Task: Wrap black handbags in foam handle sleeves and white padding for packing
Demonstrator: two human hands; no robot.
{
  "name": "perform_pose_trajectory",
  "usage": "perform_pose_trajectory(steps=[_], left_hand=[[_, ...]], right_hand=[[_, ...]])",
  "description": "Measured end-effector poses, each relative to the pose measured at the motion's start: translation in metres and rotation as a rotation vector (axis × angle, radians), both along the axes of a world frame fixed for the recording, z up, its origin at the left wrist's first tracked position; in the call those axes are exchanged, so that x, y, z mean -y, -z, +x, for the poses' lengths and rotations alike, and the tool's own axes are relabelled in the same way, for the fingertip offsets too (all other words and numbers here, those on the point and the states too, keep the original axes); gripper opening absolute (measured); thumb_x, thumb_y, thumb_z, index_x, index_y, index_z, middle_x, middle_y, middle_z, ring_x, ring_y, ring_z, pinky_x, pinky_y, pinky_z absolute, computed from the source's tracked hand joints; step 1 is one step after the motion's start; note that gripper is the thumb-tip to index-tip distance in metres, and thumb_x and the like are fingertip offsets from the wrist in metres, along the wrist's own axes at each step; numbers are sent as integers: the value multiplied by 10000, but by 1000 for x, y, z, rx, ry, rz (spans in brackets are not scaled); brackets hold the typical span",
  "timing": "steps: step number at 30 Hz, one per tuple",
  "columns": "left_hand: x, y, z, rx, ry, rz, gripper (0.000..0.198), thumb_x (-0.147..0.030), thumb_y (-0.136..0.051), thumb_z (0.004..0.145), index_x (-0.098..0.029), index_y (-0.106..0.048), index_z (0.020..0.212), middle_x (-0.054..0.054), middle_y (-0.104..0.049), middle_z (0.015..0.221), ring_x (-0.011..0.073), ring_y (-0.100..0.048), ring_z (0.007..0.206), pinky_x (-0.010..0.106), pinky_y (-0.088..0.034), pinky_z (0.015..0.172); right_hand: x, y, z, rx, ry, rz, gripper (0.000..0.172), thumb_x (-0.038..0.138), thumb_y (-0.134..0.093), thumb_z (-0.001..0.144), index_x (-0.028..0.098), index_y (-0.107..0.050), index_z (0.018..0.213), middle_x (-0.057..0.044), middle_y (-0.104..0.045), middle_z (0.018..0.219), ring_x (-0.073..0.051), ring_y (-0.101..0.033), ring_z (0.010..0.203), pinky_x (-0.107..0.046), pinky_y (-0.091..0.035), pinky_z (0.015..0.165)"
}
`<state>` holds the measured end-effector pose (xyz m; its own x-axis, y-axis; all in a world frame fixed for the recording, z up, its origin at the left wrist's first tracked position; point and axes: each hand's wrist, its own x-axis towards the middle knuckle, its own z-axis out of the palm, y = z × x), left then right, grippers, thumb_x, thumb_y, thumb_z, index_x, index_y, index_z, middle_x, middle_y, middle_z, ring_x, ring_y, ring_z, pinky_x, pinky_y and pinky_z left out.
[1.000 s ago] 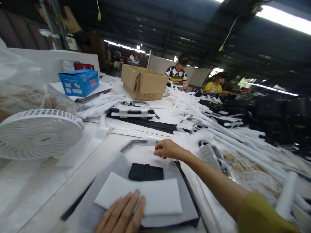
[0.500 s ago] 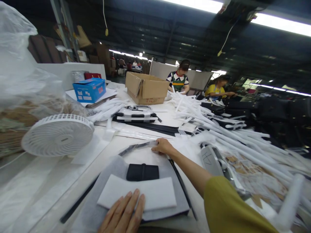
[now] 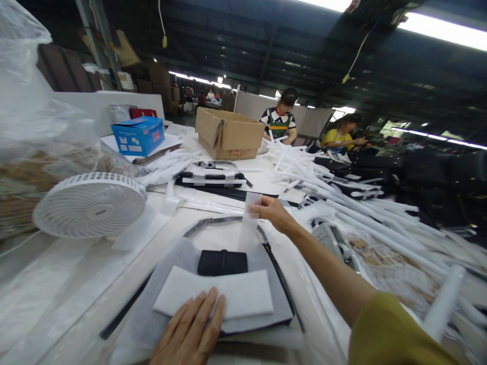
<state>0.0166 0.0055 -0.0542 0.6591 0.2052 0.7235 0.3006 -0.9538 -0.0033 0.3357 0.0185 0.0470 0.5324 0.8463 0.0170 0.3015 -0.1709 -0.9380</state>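
Observation:
A bag lies on the table under grey wrapping sheet [image 3: 163, 268], its curved, film-wrapped handle [image 3: 213, 221] toward the far side. Across its near part rests a white foam sheet [image 3: 243, 294]. My left hand [image 3: 194, 324] lies flat on that foam, fingers stretched out. Just beyond the foam, a black flap with a strap [image 3: 222, 262] shows on the bag. Above the handle's right side, my right hand [image 3: 272, 210] pinches a translucent white strip [image 3: 249, 223], which hangs down toward the bag. The strip's lower end is blurred.
To the left stands a white fan [image 3: 91, 205], with a blue box [image 3: 137, 136] behind it. A cardboard box [image 3: 230, 134] sits farther back. White foam rods [image 3: 365, 218] are piled on the right, near a tape dispenser [image 3: 333, 241]. Another wrapped bag [image 3: 211, 177] lies beyond. Two co-workers sit behind.
My right hand has left the bag's handle and moved up and slightly right, now with a translucent strip in its fingers. My left hand stays on the foam.

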Motion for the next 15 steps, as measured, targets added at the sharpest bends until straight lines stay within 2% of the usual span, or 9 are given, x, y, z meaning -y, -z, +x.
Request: perform_pose_trajectory(steps=[3, 6, 10, 12, 15], left_hand=[[1, -2, 0, 9, -3, -16, 478, -44, -311, 943, -210, -581, 1301, 19, -607, 1332, 176, -567, 1205, 331, -270, 1160], [0, -3, -1, 7, -6, -8, 454, -80, -320, 963, -224, -571, 1313, 10, -597, 1344, 173, -569, 1202, 326, -277, 1150], [-1, -4, -1, -22, -1, 44, 423, -115, -344, 980, -216, -553, 1334, 4, -593, 1349, 174, -576, 1185, 320, -266, 1146], [0, -4, 0, -12, -4, 59, 419, -104, -345, 980, -208, -564, 1321, 9, -609, 1329, 176, -587, 1166, 326, -283, 1131], [3, -4, 1, 11, -25, 38, 410, -99, -340, 981, -209, -588, 1289, 12, -628, 1305, 182, -599, 1145, 340, -319, 1099]], right_hand=[[27, -22, -16, -74, -84, 88, 305, 402, -769, 653, 169, -595, 746, 3, -676, 733, -145, -637, 679, -276, -515, 661], [59, -28, -48, -33, -203, 111, 209, 338, -764, 713, 166, -658, 768, -4, -707, 737, -142, -653, 682, -258, -518, 670], [101, -11, -93, 346, -323, 88, 80, 246, -667, 839, 196, -729, 850, -13, -753, 811, -147, -694, 734, -229, -535, 705], [117, 4, -109, 580, -398, 137, 123, 203, -616, 879, 204, -730, 928, -26, -762, 877, -160, -711, 797, -241, -551, 772], [135, 23, -121, 830, -442, 237, 191, 158, -551, 912, 183, -692, 1039, -69, -752, 999, -190, -700, 961, -315, -522, 959]])
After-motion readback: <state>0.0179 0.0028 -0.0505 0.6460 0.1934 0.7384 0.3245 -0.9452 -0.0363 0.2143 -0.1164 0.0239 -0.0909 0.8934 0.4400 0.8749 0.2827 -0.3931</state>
